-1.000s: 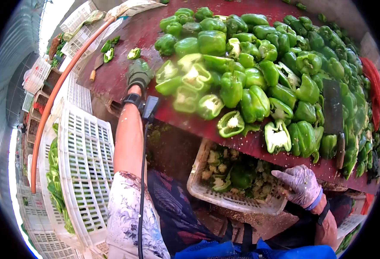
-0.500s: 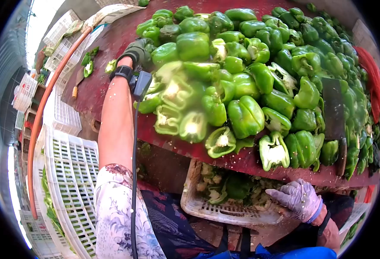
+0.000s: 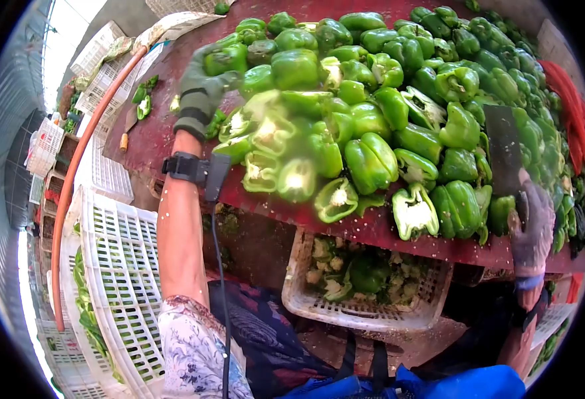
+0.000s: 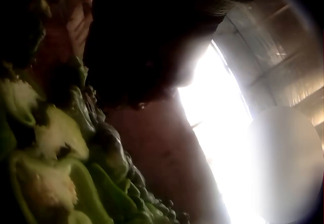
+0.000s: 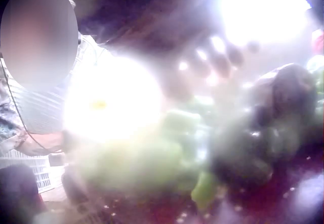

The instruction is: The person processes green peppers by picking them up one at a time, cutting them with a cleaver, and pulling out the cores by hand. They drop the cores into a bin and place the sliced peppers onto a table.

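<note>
My left hand [image 3: 203,86], in a dark grey-green glove, grips a whole green bell pepper [image 3: 226,60] at the left edge of the pepper heap [image 3: 372,130]. In the left wrist view, cut bell peppers [image 4: 48,183] with pale seed cores lie below the dark shape of the hand. On the right, my right hand [image 3: 533,223], in a thin pale glove, lies over the cleaver's handle with its fingers fairly straight; the handle is hidden beneath it. The cleaver's dark blade [image 3: 503,149] rests on the peppers. Several fingers [image 5: 217,57] show blurred in the right wrist view.
The red table [image 3: 173,113] bears the heap. Below its front edge, a white crate [image 3: 349,319] holds cores and pepper scraps. White slatted crates [image 3: 123,266] stand at the left beside an orange hose [image 3: 73,179]. A small knife [image 3: 123,141] and a red cloth [image 3: 567,106] lie on the table.
My left hand has moved forward from the table's left part and taken hold of a pepper. The right hand has gone from the scrap crate's edge up to the cleaver's handle.
</note>
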`<move>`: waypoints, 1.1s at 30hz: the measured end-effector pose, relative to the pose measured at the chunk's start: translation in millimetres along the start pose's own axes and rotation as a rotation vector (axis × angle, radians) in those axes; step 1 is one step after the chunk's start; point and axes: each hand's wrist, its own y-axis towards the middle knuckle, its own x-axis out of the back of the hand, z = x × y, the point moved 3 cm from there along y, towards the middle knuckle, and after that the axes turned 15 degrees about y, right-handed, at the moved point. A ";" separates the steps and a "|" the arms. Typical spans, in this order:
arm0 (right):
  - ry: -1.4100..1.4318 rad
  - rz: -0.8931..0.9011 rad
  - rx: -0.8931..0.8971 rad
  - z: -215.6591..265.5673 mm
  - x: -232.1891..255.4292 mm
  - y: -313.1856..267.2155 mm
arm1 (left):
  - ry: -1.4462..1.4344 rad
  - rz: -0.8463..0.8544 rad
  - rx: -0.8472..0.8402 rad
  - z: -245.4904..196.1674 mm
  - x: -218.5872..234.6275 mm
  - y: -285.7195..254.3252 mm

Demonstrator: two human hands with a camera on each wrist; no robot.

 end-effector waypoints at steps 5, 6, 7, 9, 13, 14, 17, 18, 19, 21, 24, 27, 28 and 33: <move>0.116 0.186 -0.379 -8.0 -9.3 -8.6 | 0.623 -0.011 -0.499 -91.8 -78.2 7.8; 0.156 0.192 -0.376 -10.5 -11.4 -11.3 | 0.607 0.132 -0.418 -93.3 -79.5 13.6; 0.196 0.196 -0.379 -13.4 -13.9 -14.4 | 0.598 0.267 -0.331 -95.1 -80.5 19.0; 0.213 0.202 -0.407 -10.4 -18.1 -16.5 | 0.563 0.551 -0.173 -93.3 -81.0 35.3; 0.241 0.250 -0.446 -10.1 -18.7 -11.9 | 0.995 0.672 -0.241 -37.9 -135.7 42.9; 0.238 0.268 -0.464 -11.6 -18.2 -12.9 | 1.057 0.668 -0.279 -32.0 -139.3 45.9; 0.249 0.236 -0.453 -11.6 -17.1 -14.0 | 1.084 0.700 -0.300 -53.8 -142.6 44.7; 0.281 0.231 -0.451 -9.9 -15.8 -12.1 | 1.081 0.703 -0.291 -68.7 -135.9 43.8; 0.322 0.220 -0.421 -14.2 -15.9 -14.4 | 1.081 0.704 -0.278 -80.0 -127.2 42.1; 0.416 0.187 -0.358 -24.1 -19.4 -18.3 | 1.037 0.673 -0.243 -64.1 -116.5 47.9; 0.503 0.201 -0.423 -28.1 -18.9 -17.4 | 1.039 0.639 -0.189 -51.3 -110.2 50.3; 0.540 0.236 -0.447 -30.6 -14.3 -16.5 | 1.081 0.743 -0.099 -58.1 -115.2 45.3; 0.576 0.250 -0.471 -34.5 -16.0 -16.3 | 1.095 0.744 -0.092 -41.3 -120.1 41.1; 0.582 0.225 -0.447 -32.5 -8.6 -14.3 | 1.038 0.725 -0.008 -34.4 -126.0 47.5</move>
